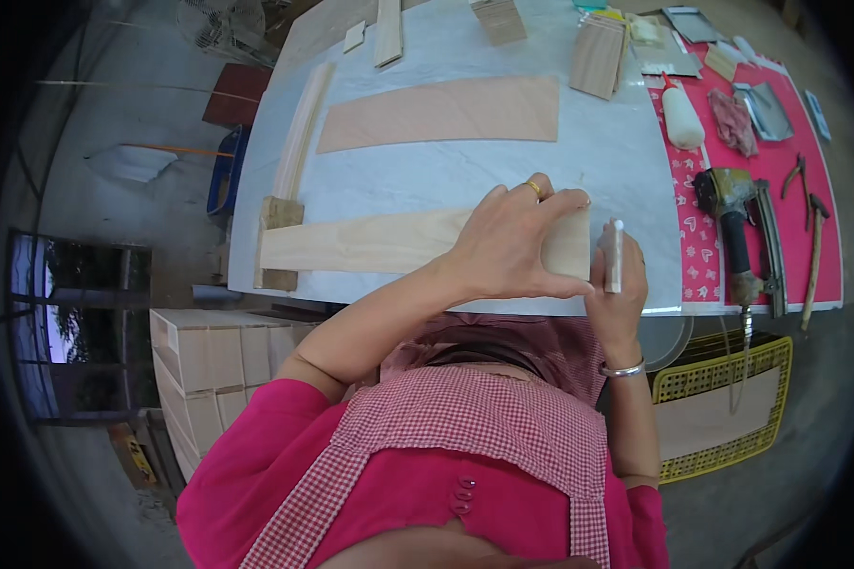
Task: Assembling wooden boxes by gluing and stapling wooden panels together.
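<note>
A long pale wooden board (370, 242) lies across the near part of the white table. My left hand (503, 237) spans its right end, thumb on the near edge and fingers on the far edge, gripping it. Just beyond that end, my right hand (626, 294) is closed round a small upright flat piece (614, 256), greyish with a white edge; its kind is unclear. The board's left end meets a small wooden block (280, 213), from which a grooved wooden strip (304, 128) runs away from me. Farther back lies a flat veneer-like panel (446, 112).
At right, a pink cloth (712, 275) carries a nail gun (735, 223), a white glue bottle (681, 116), a hammer (814, 256) and pliers (797, 180). Stacked wooden pieces (598, 57) stand at the back. A yellow crate (674, 389) is below right; wooden boxes (228, 346) are below left.
</note>
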Action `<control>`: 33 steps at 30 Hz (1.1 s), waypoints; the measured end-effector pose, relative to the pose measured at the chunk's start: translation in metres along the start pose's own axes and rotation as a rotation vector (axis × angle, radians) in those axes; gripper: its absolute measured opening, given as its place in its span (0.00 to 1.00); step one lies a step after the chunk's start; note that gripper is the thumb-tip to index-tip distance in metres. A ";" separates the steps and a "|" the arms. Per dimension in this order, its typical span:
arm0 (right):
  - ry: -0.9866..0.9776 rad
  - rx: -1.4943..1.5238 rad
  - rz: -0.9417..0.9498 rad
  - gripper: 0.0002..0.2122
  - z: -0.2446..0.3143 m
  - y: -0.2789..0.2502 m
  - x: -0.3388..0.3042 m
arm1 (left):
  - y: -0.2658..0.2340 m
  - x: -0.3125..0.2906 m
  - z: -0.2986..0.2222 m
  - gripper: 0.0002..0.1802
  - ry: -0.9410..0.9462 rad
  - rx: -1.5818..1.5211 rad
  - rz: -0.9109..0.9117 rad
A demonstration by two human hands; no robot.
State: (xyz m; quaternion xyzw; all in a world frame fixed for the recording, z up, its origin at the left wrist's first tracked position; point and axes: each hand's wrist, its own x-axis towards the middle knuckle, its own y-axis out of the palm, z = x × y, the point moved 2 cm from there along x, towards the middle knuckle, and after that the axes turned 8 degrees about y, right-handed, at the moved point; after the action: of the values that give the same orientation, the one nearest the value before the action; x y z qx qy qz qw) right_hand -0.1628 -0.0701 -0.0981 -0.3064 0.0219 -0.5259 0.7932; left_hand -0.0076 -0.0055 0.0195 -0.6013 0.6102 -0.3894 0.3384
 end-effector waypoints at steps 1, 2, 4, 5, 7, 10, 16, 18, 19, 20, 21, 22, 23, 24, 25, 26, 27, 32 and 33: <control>0.012 0.013 -0.001 0.19 0.004 0.005 0.002 | -0.001 -0.001 0.001 0.44 0.023 -0.008 -0.037; -0.005 0.022 0.005 0.21 0.011 0.009 0.003 | -0.002 -0.003 0.000 0.44 0.044 -0.013 -0.080; -0.038 0.036 0.016 0.24 0.020 0.015 0.005 | -0.004 -0.006 -0.001 0.43 0.063 -0.013 -0.110; -0.029 0.045 0.015 0.24 0.021 0.018 0.005 | -0.005 -0.006 -0.002 0.43 0.071 -0.022 -0.120; -0.026 0.029 0.027 0.26 0.022 0.022 0.006 | -0.007 -0.006 -0.002 0.43 0.089 -0.041 -0.142; -0.014 0.021 0.032 0.27 0.026 0.023 0.008 | -0.009 -0.004 0.001 0.43 0.101 -0.019 -0.137; -0.014 -0.013 0.016 0.27 0.025 0.025 0.009 | -0.003 0.002 0.004 0.43 0.092 -0.018 -0.129; -0.008 -0.015 0.015 0.27 0.025 0.025 0.009 | -0.001 0.003 0.005 0.42 0.091 -0.035 -0.144; -0.006 -0.018 0.015 0.26 0.025 0.025 0.009 | 0.000 0.004 0.005 0.42 0.091 -0.043 -0.152; -0.005 -0.022 0.015 0.26 0.025 0.025 0.009 | 0.000 0.004 0.005 0.42 0.092 -0.043 -0.148; -0.002 -0.020 0.013 0.26 0.025 0.024 0.010 | 0.001 0.005 0.005 0.42 0.089 -0.044 -0.145; -0.006 -0.019 0.014 0.26 0.025 0.023 0.010 | 0.001 0.004 0.005 0.42 0.086 -0.046 -0.144; -0.010 -0.017 0.015 0.26 0.025 0.023 0.009 | 0.002 0.004 0.005 0.42 0.083 -0.048 -0.142; -0.015 -0.016 0.016 0.26 0.025 0.023 0.009 | 0.002 0.004 0.005 0.42 0.083 -0.048 -0.140; -0.013 -0.015 0.016 0.26 0.025 0.023 0.009 | 0.002 0.004 0.005 0.43 0.083 -0.045 -0.139; -0.010 -0.016 0.013 0.26 0.025 0.024 0.009 | 0.002 0.004 0.005 0.43 0.084 -0.043 -0.139; -0.008 -0.018 0.011 0.25 0.025 0.025 0.009 | 0.003 0.004 0.005 0.43 0.084 -0.041 -0.139; -0.004 -0.024 0.009 0.25 0.026 0.025 0.009 | 0.002 0.004 0.004 0.43 0.069 -0.039 -0.122; -0.004 -0.023 0.009 0.25 0.026 0.024 0.010 | 0.002 0.004 0.004 0.43 0.072 -0.042 -0.125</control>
State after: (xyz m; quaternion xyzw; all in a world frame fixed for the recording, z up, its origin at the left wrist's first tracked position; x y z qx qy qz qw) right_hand -0.1291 -0.0598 -0.0865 -0.3164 0.0277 -0.5215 0.7920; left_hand -0.0052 -0.0103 0.0156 -0.6308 0.5912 -0.4183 0.2787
